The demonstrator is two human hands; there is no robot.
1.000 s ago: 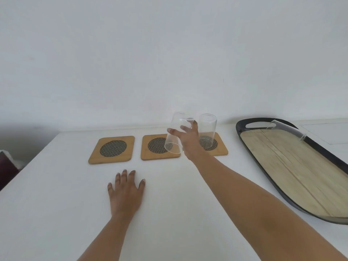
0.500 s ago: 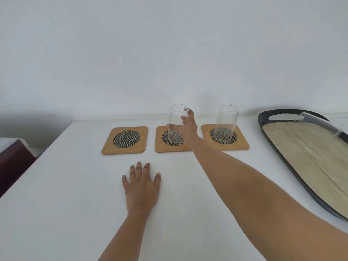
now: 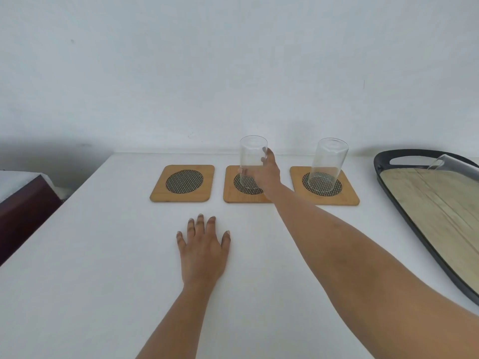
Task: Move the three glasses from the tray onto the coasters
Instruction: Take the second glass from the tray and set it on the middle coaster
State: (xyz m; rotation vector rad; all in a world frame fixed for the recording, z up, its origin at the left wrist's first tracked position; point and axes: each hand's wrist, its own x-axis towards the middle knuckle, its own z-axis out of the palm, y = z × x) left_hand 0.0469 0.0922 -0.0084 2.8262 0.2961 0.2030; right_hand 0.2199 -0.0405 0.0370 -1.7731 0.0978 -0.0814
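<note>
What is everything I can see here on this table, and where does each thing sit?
Clear drinking glasses: three; one on the middle coaster, held; one on the right coaster; one lying on the tray.
Square bamboo coasters with dark mesh centres: three, in a row; left bare, middle, right.
Oval black-rimmed tray with wooden floor: one, far right.
White table: one.
Dark red furniture: one, left edge.
Right hand: gripping the middle glass.
Left hand: flat on the table.
</note>
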